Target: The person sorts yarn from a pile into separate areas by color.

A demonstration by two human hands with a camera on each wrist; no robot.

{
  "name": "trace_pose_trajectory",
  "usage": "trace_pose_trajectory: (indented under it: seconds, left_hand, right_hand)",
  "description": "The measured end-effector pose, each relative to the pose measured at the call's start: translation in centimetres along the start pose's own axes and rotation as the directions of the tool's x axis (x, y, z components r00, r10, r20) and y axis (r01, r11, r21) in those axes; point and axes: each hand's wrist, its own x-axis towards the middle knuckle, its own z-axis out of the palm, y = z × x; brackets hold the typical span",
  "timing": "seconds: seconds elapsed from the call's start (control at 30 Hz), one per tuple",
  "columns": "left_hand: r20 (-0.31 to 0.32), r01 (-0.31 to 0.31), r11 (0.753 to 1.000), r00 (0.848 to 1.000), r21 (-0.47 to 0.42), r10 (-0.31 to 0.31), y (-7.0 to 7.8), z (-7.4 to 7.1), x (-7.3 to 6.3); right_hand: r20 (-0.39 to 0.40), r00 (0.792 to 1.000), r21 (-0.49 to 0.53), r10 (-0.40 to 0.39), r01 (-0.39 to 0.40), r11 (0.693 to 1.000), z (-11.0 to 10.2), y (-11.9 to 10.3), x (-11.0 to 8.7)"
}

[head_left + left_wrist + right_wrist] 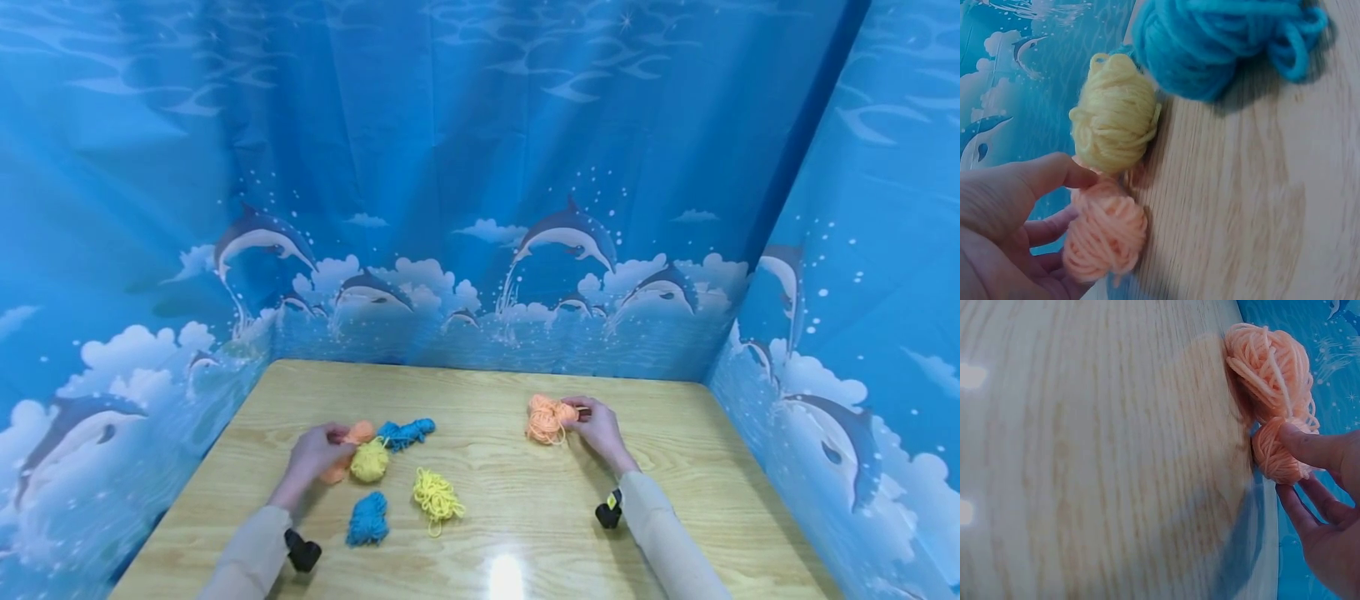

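On the left of the table, my left hand pinches a ball of peach yarn, thumb over its top and fingers behind. A pale yellow yarn ball sits right beside it, and more peach yarn shows just past the fingertips. A blue yarn bundle lies beyond these. Farther right, my right hand grips a small peach yarn ball between thumb and fingers. Against that ball lies a larger peach yarn bundle, with strands running between them.
Nearer the front of the wooden table lie another blue yarn bundle and a looser yellow yarn bundle. A blue curtain printed with dolphins hangs behind the table and along its sides.
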Motion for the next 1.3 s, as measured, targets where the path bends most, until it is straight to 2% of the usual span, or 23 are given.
trace_pose_trajectory:
  seconds: [0.17,0.33,0.53,0.67,0.83,1.07,1.3]
  left_hand:
    - [-0.025,-0.018,1.0,1.0,-0.023,0.017,0.0,-0.6,-0.1]
    - [-0.049,-0.06,0.996,0.997,-0.061,0.057,0.4,-1.3,0.1]
    - [-0.115,-0.182,0.978,0.979,-0.097,0.17,1.5,-1.9,0.5]
    - [-0.14,-0.228,0.967,0.967,-0.113,0.212,2.4,-2.2,0.6]
    - [-0.156,-0.245,0.962,0.962,-0.12,0.225,3.4,-2.4,0.5]
    - [-0.181,-0.282,0.953,0.949,-0.112,0.26,4.0,-2.4,0.6]
    - [-0.167,-0.297,0.944,0.947,-0.143,0.273,4.6,-1.8,0.6]
  right_hand:
    - [0.001,1.0,-0.003,0.005,-0.005,1.0,0.0,-0.1,0.0]
    - [0.003,1.0,-0.003,0.008,-0.008,1.0,-0.1,-0.1,0.1]
    - [-0.004,1.0,-0.004,0.007,-0.007,1.0,-0.1,-0.1,0.1]
    - [-0.004,1.0,-0.003,0.007,-0.007,1.0,-0.1,-0.2,0.1]
    - [-0.004,1.0,-0.008,0.006,-0.006,1.0,-0.2,-0.2,0.1]
    - [-0.001,1.0,-0.012,-0.006,0.006,1.0,-0.2,-0.2,0.1]
    - [0.003,1.0,-0.007,-0.008,0.008,1.0,-0.2,-0.3,-0.1]
